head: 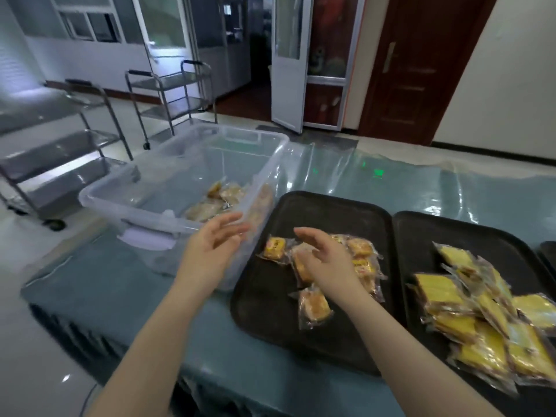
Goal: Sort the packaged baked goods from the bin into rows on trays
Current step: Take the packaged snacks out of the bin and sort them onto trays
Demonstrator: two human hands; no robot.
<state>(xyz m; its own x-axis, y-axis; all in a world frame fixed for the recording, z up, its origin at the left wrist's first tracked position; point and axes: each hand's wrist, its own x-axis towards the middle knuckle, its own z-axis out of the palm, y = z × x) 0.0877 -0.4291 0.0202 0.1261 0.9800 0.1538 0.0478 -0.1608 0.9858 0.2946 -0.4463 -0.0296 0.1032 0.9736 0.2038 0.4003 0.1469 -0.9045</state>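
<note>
A clear plastic bin (99, 203) stands at the table's left with several wrapped brown pastries (216, 203) in its right corner. My left hand (213, 248) hovers open at the bin's near right wall, holding nothing. Right of it lies a black tray (325, 209) with several wrapped golden cakes (314, 305) in a loose cluster. My right hand (325, 257) hangs open over that cluster, fingers spread, covering part of it. A second black tray (421, 230) further right holds a pile of flat yellow packets (481, 320).
The table has a teal cloth under clear plastic sheeting (391, 176). A third tray's edge (549, 251) shows at far right. Steel trolleys (168, 94) stand on the floor beyond the table's left. A white door (288, 61) stands ajar behind.
</note>
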